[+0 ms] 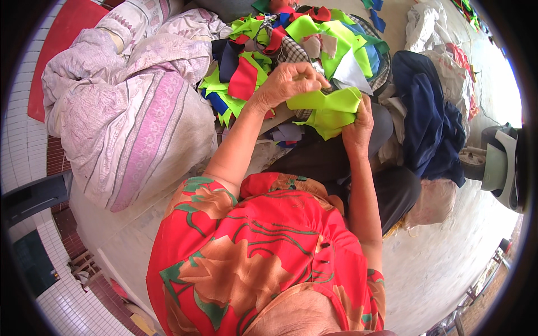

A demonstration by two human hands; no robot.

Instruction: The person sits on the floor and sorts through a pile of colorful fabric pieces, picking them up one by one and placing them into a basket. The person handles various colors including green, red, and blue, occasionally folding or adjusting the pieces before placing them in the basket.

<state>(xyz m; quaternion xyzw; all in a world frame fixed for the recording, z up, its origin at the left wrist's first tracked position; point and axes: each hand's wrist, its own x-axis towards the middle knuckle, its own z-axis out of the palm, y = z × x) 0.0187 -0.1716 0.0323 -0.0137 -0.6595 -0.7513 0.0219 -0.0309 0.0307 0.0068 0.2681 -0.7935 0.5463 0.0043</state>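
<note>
A neon yellow-green cloth piece [328,115] hangs in front of me, creased and folded over along its top. My right hand [360,126] grips its right edge between thumb and fingers. My left hand [291,84] is closed in a pinch just above the cloth's upper left edge. Whatever sits between those fingertips is too small to make out. Just beyond both hands lies a heap of cloth scraps [244,78] in neon green, red, blue and grey. Checked fabric [294,51] shows among them.
A large pale bundle [151,129] with a pink band bulges at the left. Dark navy cloth [426,112] lies on the right, with white sacking [426,28] behind it. A grey-green appliance-like object [496,162] stands at the far right. My dark-trousered leg [314,157] is bent under the cloth.
</note>
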